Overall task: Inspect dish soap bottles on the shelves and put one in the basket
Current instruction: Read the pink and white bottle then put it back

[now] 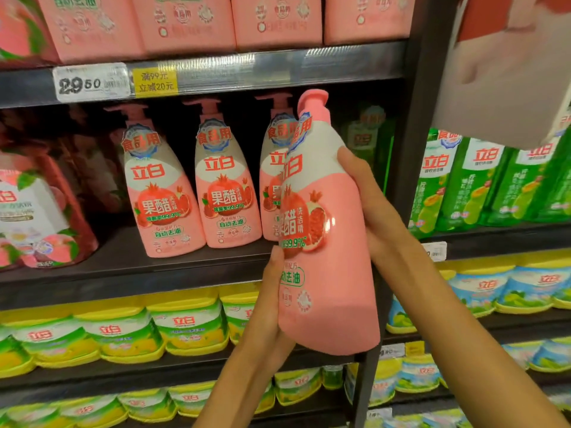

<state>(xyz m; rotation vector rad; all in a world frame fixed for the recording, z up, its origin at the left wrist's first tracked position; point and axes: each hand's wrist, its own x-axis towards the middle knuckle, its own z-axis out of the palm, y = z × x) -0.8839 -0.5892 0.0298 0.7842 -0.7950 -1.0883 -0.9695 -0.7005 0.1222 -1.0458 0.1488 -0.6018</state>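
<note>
I hold a pink dish soap bottle (332,242) with a pump top and a pomegranate label in front of the shelves, tilted slightly. My left hand (272,304) grips its lower left side near the base. My right hand (367,205) wraps round its right side and back. Behind it, three matching pink bottles (163,193) stand upright in a row on the middle shelf (123,270). No basket is in view.
Pink refill packs (185,23) fill the shelf above, with a price tag reading 29.50 (89,83). Yellow-green tubs (123,335) line the lower shelves. Green packs (482,186) sit in the right bay past a dark upright post (414,118). A pale blurred object (509,72) hangs at top right.
</note>
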